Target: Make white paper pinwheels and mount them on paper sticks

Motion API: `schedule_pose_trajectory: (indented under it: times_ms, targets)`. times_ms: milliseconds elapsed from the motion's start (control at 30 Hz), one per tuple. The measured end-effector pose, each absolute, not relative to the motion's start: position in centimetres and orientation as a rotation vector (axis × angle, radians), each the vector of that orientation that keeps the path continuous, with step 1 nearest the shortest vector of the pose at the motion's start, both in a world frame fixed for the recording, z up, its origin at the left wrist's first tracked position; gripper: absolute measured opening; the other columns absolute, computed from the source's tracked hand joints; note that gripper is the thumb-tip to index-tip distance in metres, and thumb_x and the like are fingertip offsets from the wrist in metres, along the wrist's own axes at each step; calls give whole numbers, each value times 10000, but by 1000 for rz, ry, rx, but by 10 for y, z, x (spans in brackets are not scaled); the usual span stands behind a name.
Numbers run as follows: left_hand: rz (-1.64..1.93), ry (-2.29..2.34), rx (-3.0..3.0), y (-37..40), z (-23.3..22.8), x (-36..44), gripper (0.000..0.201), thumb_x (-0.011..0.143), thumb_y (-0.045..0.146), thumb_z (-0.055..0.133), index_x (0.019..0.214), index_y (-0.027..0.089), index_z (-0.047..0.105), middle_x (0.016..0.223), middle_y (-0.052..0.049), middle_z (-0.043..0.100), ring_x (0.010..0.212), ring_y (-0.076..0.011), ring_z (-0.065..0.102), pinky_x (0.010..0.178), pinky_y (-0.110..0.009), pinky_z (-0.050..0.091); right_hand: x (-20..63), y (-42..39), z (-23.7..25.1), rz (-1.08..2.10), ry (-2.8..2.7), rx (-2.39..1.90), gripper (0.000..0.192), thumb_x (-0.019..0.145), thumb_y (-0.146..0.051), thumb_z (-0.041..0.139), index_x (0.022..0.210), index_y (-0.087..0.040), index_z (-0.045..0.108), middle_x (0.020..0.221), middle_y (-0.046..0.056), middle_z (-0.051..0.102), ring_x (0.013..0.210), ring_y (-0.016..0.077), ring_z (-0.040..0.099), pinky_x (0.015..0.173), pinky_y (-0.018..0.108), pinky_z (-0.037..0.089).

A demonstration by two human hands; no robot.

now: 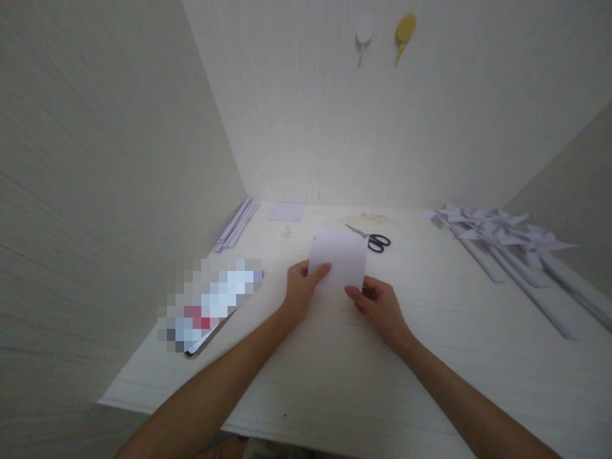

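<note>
A square sheet of white paper (pixel 338 256) is held up over the middle of the table. My left hand (pixel 302 284) grips its left edge, thumb on the front and fingers behind. My right hand (pixel 377 303) pinches the lower right corner between thumb and fingers. Just behind the sheet lies a pair of scissors (pixel 379 242) with black handles, its blades pointing to the upper left and partly covered by the paper.
Several white paper pinwheels (pixel 497 233) on rolled paper sticks lie at the right. Rolled paper tubes (pixel 235 226) and a flat paper piece (pixel 287 211) are at the back left. A blurred-out phone-like object (pixel 217 312) lies at left. Walls enclose the white table (pixel 459 357).
</note>
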State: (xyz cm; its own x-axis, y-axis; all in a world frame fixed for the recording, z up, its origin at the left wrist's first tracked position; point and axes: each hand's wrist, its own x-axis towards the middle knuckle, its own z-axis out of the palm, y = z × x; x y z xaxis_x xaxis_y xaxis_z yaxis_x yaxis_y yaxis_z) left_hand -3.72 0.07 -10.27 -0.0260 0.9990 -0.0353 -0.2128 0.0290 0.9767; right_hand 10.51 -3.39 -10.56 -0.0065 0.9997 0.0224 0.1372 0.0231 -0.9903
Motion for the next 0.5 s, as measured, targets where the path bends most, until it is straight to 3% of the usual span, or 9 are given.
schedule_pose_trajectory:
  times_ms: [233,367,500]
  targets:
    - [1220,1055,1038,-5,-104,-32,272,543,285,682,742,104,644,733,-73,657,638,-166,594,599,-282,469,109,-29,-107,1129,-906,-1148,219,629,-296,637,575,-166,470,449,-75,414,381,43,341,366,177,241]
    - [1211,1021,1112,-10,-99,-29,379,533,244,694,884,125,614,882,-79,650,766,-181,599,700,-306,477,110,-29,-107,1121,-857,-1079,215,641,-284,637,596,-176,456,450,-82,412,379,39,338,362,174,228]
    - [1204,1064,1142,-13,-94,-28,350,549,245,682,862,106,608,869,-87,651,753,-187,601,703,-318,478,108,-31,-107,1188,-921,-1053,236,660,-302,619,596,-181,427,438,-83,398,393,45,338,381,180,232]
